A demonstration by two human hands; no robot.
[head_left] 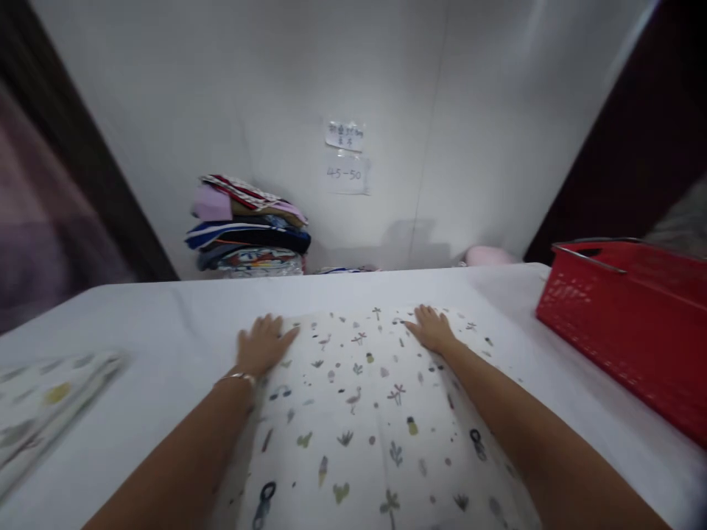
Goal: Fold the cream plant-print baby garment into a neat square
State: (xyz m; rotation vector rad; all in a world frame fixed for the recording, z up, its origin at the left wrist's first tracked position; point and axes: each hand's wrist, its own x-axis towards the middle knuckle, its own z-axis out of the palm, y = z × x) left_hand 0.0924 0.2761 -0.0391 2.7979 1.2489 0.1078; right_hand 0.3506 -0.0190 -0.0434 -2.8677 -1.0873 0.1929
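A white cloth (364, 419) printed with small cacti, flamingos and palm trees lies spread on the white table (166, 316) in front of me. My left hand (262, 344), with a silver bracelet at the wrist, rests flat on the cloth's far left corner. Palm down, my right hand (431, 329) presses on the cloth near its far right edge. Both hands have their fingers spread and hold nothing.
A red plastic basket (630, 324) stands at the table's right side. A folded patterned cloth (38, 412) lies at the left edge. A stack of folded clothes (248, 228) sits against the white wall behind the table, under two paper notes (345, 158).
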